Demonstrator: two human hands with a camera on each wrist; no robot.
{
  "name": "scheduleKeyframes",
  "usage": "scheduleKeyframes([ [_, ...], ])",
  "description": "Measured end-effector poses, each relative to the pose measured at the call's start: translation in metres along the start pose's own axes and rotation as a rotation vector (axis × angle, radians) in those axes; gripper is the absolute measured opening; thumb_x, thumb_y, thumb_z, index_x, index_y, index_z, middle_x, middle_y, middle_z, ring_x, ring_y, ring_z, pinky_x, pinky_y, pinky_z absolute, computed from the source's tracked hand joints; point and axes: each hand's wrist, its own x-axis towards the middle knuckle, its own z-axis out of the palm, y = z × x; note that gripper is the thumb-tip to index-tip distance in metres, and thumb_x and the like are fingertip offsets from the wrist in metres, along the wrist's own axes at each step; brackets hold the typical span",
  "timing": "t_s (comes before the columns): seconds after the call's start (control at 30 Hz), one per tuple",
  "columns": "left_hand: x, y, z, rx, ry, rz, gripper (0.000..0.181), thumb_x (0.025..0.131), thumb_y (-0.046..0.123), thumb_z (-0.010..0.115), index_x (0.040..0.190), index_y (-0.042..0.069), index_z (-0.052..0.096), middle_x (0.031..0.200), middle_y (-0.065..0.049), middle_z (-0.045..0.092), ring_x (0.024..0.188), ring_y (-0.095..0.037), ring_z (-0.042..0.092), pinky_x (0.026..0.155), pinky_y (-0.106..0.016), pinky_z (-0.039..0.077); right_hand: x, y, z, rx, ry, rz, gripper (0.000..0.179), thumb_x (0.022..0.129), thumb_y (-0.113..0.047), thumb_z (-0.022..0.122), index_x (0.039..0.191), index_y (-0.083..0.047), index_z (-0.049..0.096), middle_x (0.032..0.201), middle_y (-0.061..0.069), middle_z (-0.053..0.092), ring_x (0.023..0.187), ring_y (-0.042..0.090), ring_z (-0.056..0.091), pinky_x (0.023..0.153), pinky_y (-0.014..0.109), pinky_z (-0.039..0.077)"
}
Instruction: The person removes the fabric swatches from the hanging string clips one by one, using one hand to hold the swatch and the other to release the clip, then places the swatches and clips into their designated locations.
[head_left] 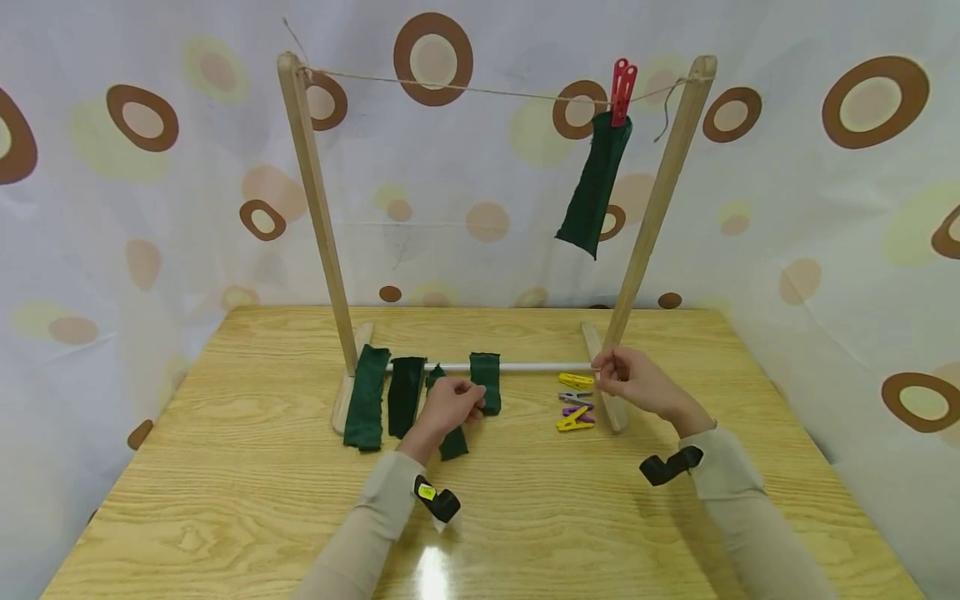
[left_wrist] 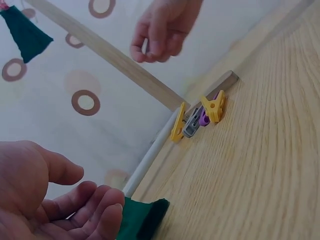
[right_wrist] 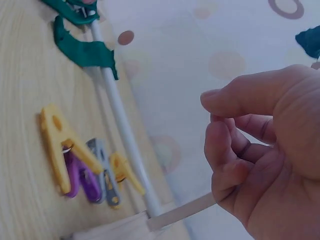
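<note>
My left hand (head_left: 448, 404), fingers loosely curled and holding nothing, is over the dark green cloth strips. Beneath it is one green strip (head_left: 453, 446), partly hidden; another strip (head_left: 486, 367) lies just right of the fingers across the pale rod (head_left: 543, 367). Two more strips, a left one (head_left: 367, 400) and its neighbour (head_left: 405, 396), lie farther left. Empty as well, my right hand (head_left: 637, 383) hovers by the right post's foot, thumb close to the bent forefinger. Left of it are a yellow clothespin (right_wrist: 62, 145), a purple one (right_wrist: 82, 177), a grey one (right_wrist: 106, 175) and a second yellow one (right_wrist: 122, 172).
A wooden frame has a left post (head_left: 318, 208) and a right post (head_left: 652, 200) standing on feet on the wooden table (head_left: 225, 500). Between their tops runs a string (head_left: 465, 87). Near its right end, a red clothespin (head_left: 621, 96) holds a green cloth (head_left: 596, 183).
</note>
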Motion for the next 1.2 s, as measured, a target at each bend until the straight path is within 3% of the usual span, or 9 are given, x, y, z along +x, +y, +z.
scheduleKeyframes([
  [0.37,0.010,0.012,-0.006,0.093,-0.007,0.074,0.025,0.098,0.019,0.056,0.098,-0.005,0.064,0.091,-0.017,0.065,0.073,-0.025,0.064,0.071,-0.038,0.056,0.006,-0.039,-0.020,-0.026,0.023,-0.049,0.016,0.095,0.001,0.055,0.109,0.007,0.053,0.085,0.012,0.056,0.068,0.011,0.054,0.062,0.022,0.048],
  [0.6,0.014,0.025,-0.008,0.137,-0.036,0.094,0.027,0.098,0.021,0.055,0.102,-0.004,0.064,0.093,-0.017,0.065,0.079,-0.030,0.066,0.075,-0.043,0.056,0.007,-0.062,-0.033,-0.061,0.095,-0.152,0.012,0.094,0.004,0.055,0.105,0.008,0.055,0.079,-0.004,0.056,0.065,0.014,0.053,0.059,0.021,0.047],
  [0.9,0.017,0.050,-0.007,0.245,-0.052,0.170,0.023,0.098,0.022,0.054,0.101,0.001,0.064,0.092,-0.018,0.066,0.081,-0.031,0.066,0.063,-0.029,0.052,0.010,-0.087,-0.051,-0.020,0.200,-0.243,0.011,0.096,0.005,0.049,0.106,0.001,0.051,0.077,0.000,0.054,0.060,0.011,0.051,0.058,0.018,0.047],
  [1.03,0.019,0.059,-0.004,0.297,-0.069,0.202,0.021,0.099,0.022,0.053,0.100,0.004,0.064,0.081,-0.012,0.066,0.079,-0.034,0.065,0.058,-0.027,0.049,0.013,-0.096,-0.055,-0.055,0.214,-0.248,0.013,0.097,0.005,0.048,0.109,0.005,0.051,0.076,0.004,0.053,0.060,0.012,0.050,0.058,0.018,0.047],
  [1.2,0.021,0.069,0.002,0.360,-0.075,0.255,0.021,0.098,0.022,0.054,0.099,0.005,0.064,0.080,-0.011,0.066,0.068,-0.023,0.064,0.058,-0.026,0.048,0.014,-0.105,-0.055,-0.082,0.210,-0.248,0.015,0.097,0.003,0.048,0.112,0.007,0.051,0.077,0.007,0.053,0.061,0.013,0.050,0.059,0.019,0.047],
])
